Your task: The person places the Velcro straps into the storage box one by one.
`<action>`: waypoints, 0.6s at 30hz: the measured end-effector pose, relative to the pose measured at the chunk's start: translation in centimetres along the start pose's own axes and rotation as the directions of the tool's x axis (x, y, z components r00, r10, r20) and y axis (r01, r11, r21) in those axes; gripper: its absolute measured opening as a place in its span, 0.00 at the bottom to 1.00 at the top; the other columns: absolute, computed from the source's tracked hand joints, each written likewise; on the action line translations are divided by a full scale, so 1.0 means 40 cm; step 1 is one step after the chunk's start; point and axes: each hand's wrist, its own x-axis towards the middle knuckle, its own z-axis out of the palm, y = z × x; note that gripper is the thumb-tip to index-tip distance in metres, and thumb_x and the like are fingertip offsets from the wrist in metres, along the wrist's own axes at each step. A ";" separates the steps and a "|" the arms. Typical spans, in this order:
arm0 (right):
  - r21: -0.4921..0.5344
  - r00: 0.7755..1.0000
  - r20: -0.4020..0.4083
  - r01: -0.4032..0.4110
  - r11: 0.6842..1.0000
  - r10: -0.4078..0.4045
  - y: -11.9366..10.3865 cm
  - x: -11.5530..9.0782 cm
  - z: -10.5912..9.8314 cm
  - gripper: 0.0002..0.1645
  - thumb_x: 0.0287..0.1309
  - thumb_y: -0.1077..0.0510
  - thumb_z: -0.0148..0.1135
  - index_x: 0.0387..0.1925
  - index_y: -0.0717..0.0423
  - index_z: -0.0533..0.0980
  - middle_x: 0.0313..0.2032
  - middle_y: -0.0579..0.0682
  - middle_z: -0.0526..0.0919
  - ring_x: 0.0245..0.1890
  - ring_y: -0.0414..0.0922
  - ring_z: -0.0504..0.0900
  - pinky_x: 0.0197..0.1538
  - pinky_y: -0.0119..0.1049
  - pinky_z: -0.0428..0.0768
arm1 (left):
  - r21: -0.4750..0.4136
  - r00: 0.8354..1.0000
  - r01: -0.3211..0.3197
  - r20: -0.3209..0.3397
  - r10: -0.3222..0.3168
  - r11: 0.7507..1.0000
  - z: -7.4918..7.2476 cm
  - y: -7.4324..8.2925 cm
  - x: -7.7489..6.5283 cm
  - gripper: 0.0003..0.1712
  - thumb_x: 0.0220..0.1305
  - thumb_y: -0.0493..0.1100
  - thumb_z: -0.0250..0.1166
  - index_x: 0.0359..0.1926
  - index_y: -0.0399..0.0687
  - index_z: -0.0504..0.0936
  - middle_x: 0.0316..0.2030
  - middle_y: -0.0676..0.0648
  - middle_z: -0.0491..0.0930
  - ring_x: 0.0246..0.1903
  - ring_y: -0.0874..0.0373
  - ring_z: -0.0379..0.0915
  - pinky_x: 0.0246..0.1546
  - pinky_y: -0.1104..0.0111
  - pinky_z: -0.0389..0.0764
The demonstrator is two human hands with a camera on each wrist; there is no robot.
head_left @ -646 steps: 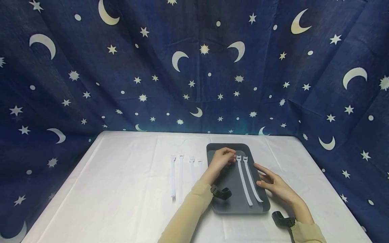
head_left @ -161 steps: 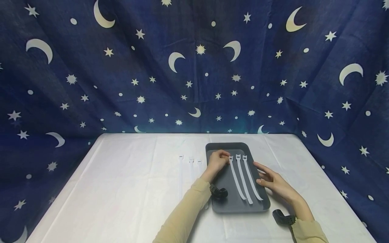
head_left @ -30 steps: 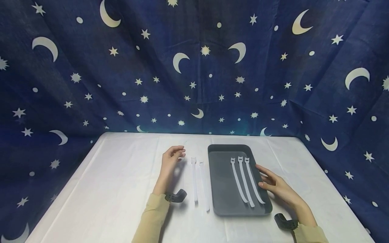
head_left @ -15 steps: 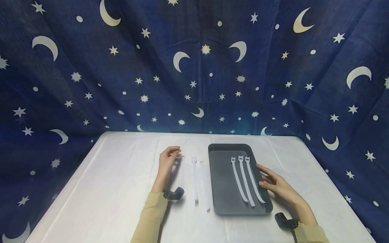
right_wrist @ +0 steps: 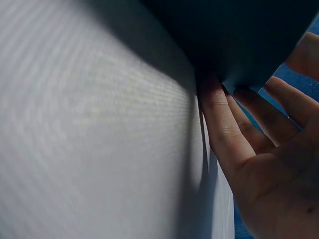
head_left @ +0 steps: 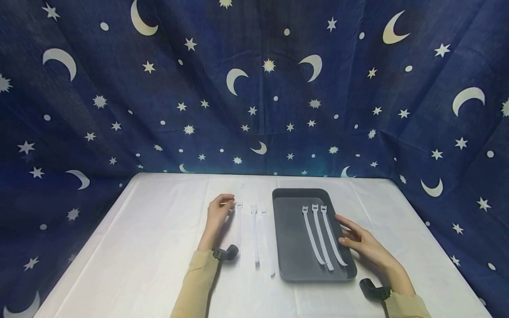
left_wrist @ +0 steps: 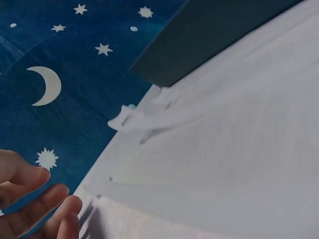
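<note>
Left hand [head_left: 217, 213] moved from over the grey tray [head_left: 290, 247] to the worktop [head_left: 167, 238].
Nearest white strap [head_left: 239, 217]: on the worktop, just beside left fingers, loosely bent, unloaded. Right hand [head_left: 361, 240]: fingers extended, slightly apart, touching the tray's right wall; three straps [head_left: 321, 234] inside.

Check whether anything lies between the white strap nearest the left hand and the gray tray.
Yes: two more white straps lie side by side on the table, between that nearest strap and the gray tray. Nothing visible stands between the left hand and the strap.
</note>
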 end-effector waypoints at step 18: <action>-0.023 0.999 -0.011 -0.031 0.999 0.030 0.011 0.006 0.001 0.41 0.63 0.51 0.59 0.73 0.45 0.54 0.74 0.58 0.55 0.52 0.13 0.65 0.56 0.27 0.70 | 0.232 0.986 -0.145 0.116 0.121 0.962 0.004 -0.029 0.011 0.17 0.65 0.39 0.57 0.54 0.47 0.79 0.47 0.42 0.83 0.53 0.45 0.77 0.57 0.51 0.74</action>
